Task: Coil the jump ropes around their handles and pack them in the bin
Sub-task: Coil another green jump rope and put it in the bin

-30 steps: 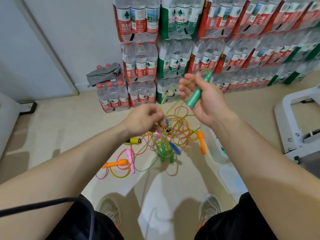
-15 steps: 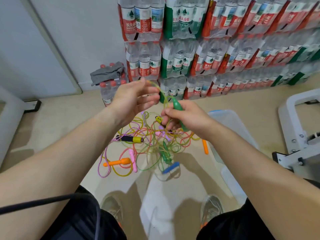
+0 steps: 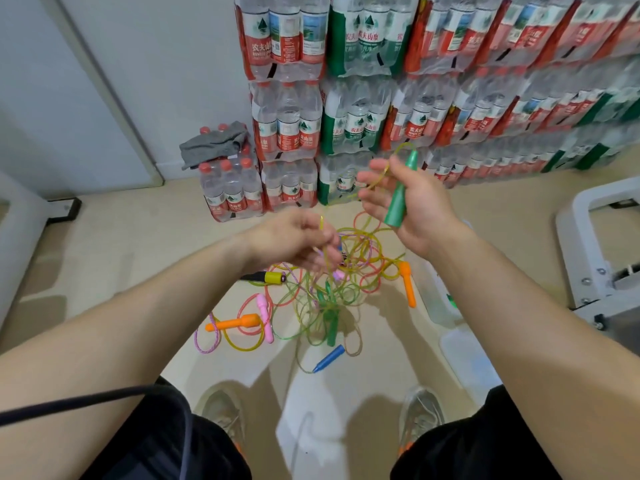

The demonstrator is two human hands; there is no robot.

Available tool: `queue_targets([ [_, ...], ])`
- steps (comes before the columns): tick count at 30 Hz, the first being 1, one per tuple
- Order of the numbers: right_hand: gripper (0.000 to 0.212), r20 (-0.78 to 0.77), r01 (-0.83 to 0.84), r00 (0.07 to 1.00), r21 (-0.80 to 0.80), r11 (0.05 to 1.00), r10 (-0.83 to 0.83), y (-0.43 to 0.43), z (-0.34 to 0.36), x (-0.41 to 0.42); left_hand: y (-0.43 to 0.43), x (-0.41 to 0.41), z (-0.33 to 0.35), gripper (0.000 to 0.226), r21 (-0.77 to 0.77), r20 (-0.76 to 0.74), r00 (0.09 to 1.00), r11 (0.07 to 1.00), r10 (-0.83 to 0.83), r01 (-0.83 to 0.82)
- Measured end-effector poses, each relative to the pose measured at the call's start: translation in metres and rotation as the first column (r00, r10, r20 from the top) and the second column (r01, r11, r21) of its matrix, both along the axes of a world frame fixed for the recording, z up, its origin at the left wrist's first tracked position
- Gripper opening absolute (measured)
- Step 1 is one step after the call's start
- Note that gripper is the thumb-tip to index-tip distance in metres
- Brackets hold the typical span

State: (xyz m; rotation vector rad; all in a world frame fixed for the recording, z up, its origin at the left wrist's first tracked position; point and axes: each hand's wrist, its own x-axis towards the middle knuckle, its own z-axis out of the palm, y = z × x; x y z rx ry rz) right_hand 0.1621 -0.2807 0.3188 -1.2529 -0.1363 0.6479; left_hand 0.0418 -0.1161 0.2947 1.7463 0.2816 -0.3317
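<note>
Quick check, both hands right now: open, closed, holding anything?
Left hand: closed, pinching the yellow-green rope.
Right hand: closed, holding the green handle.

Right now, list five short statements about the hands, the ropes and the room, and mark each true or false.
1. The right hand holds a green handle. True.
2. The left hand holds nothing. False: it pinches a yellow-green rope.
3. A blue handle lies on the floor ahead of the person's feet. True.
4. The grey cloth lies on the floor. False: it sits on a pack of water bottles.
5. Every rope is coiled round its handles. False: the tangled ropes lie loose on the floor.
</note>
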Motion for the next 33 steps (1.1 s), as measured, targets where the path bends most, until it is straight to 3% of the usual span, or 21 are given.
queue_targets([
  [3,0.030,0.018,-0.225,0.970,-0.323,0.919,0.244,-0.004,-0.014,-0.003,0.007,0.007,0.014,0.019,-0.284,0.056,0.962,0.928,0.267,-0.241],
  [6,0.031,-0.034,-0.478,0.858,-0.417,0.773,0.513,-0.001,-0.026,-0.020,0.012,0.009,0.024,0.019,-0.463,0.043,0.896,0.804,0.442,-0.374],
  [8,0.021,0.047,-0.504,0.808,-0.460,0.731,0.587,0.002,-0.029,-0.030,0.015,0.010,0.026,0.019,-0.500,0.025,0.865,0.755,0.502,-0.424],
  [10,0.015,0.223,-0.383,0.798,-0.531,0.756,0.560,0.004,-0.028,-0.032,0.015,0.013,0.027,0.019,-0.498,0.039,0.824,0.726,0.565,-0.475],
  [13,0.012,0.290,-0.272,0.857,-0.449,0.851,0.427,0.006,-0.022,-0.028,0.019,0.016,0.024,0.031,-0.394,0.100,0.825,0.784,0.556,-0.480],
  [16,0.014,0.206,-0.254,0.933,-0.206,0.945,0.296,0.006,-0.010,-0.026,0.017,0.009,0.016,0.050,-0.163,0.037,0.975,0.963,0.221,-0.212],
  [18,0.014,0.135,-0.217,0.965,-0.062,0.974,0.223,0.007,-0.003,-0.025,0.008,0.003,0.007,0.042,-0.033,-0.006,1.000,0.999,-0.030,0.030],
  [21,0.014,0.051,-0.121,0.992,0.063,0.991,0.118,0.007,0.005,-0.021,-0.006,0.003,-0.004,0.027,0.165,0.044,0.983,0.972,-0.177,0.168],
  [24,0.014,-0.011,-0.035,0.999,0.128,0.991,0.037,0.002,0.010,-0.015,-0.003,0.006,-0.009,0.018,0.355,0.128,0.978,0.928,-0.165,0.110],
  [29,0.014,-0.078,0.062,0.996,0.200,0.978,-0.047,-0.002,0.011,-0.008,0.002,0.009,-0.008,0.018,0.376,0.197,0.980,0.925,-0.021,-0.055],
  [33,0.015,-0.097,0.140,0.988,0.223,0.965,-0.121,-0.008,0.011,0.002,0.001,0.009,-0.004,0.018,0.491,0.249,0.967,0.868,-0.060,-0.072],
])
